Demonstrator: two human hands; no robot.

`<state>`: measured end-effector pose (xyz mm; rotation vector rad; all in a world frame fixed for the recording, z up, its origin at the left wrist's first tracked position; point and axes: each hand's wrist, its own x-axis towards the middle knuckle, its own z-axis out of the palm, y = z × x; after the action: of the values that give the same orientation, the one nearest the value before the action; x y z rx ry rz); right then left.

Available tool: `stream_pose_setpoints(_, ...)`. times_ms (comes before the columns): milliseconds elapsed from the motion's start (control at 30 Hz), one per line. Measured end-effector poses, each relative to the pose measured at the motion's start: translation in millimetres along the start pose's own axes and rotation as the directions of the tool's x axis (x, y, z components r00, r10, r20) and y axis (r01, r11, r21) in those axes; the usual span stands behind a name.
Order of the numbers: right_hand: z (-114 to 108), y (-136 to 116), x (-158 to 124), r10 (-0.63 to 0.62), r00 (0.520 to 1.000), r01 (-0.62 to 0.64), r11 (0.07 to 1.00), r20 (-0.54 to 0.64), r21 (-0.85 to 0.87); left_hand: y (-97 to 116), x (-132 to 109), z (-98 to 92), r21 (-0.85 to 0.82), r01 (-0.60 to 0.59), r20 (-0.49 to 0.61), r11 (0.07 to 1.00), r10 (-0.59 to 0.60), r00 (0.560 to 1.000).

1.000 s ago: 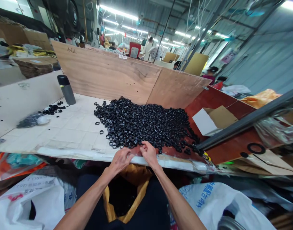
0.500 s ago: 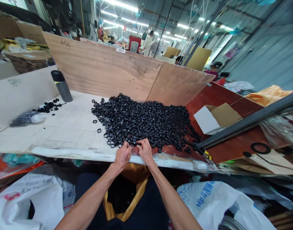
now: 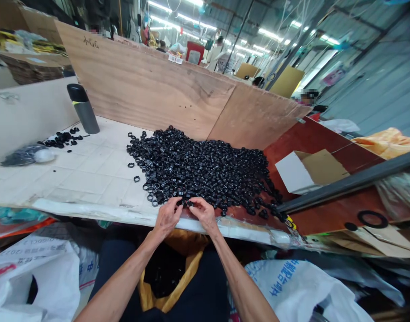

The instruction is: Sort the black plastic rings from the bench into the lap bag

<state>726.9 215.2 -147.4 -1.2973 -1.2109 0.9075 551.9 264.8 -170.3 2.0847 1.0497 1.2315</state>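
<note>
Left hand (image 3: 167,218) and right hand (image 3: 205,215), both curled, close together at near edge of black rings (image 3: 205,167) heaped on table (image 3: 90,183); cannot tell whether either grip pinches a ring; grey bottle (image 3: 86,117) back left; yellow bag (image 3: 188,276) below.

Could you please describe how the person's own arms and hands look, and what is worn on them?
The left hand and right hand are bare, without gloves. No sleeve covers either forearm, and no watch or bracelet is visible. Dark clothing shows over the lap.
</note>
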Motion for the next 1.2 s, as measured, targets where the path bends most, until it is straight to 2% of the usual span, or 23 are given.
stream_pose_setpoints(167, 7.9, -5.5, -5.5, 0.083, 0.996, -0.077, 0.978, -0.023, 0.193, -2.4, 1.8, 2.5, -0.078, -0.010, -0.047, 0.997, 0.007, 0.999)
stream_pose_setpoints(367, 13.0, -6.0, -8.1, 0.107, 0.993, -0.096, 0.976, -0.045, 0.196, 0.0, 0.0, -0.3, -0.138, 0.015, -0.079, 0.990, -0.026, 0.997)
stream_pose_setpoints(467, 16.1, -5.3, -8.6, 0.096, 0.993, -0.078, 0.968, -0.064, 0.240, 4.6, -0.7, -5.9, -0.294, 0.081, -0.024, 0.952, -0.092, 0.995)
stream_pose_setpoints(600, 25.1, -4.2, -10.0, 0.061, 0.995, -0.041, 0.968, -0.077, 0.246, 9.0, 2.8, -15.5, -0.496, 0.206, 0.088, 0.843, -0.187, 0.978)
stream_pose_setpoints(767, 36.4, -1.8, -8.1, 0.062, 0.993, -0.040, 0.976, -0.099, 0.212, 9.5, 9.3, -23.2, -0.447, 0.231, 0.100, 0.864, -0.209, 0.973)
stream_pose_setpoints(967, 39.3, 3.0, -2.6, 0.103, 0.984, -0.071, 0.975, -0.145, 0.213, 4.9, 10.8, -19.8, -0.462, 0.278, 0.071, 0.842, -0.277, 0.958)
stream_pose_setpoints(1100, 38.7, 1.8, -2.3, 0.044, 0.988, -0.022, 0.988, -0.146, 0.152, 0.5, 10.1, -14.9, -0.559, 0.262, 0.041, 0.786, -0.289, 0.956)
stream_pose_setpoints(1200, 39.4, -1.5, -3.1, 0.022, 0.989, -0.002, 0.991, -0.146, 0.137, -1.1, 10.0, -14.3, -0.603, 0.246, 0.068, 0.759, -0.258, 0.964)
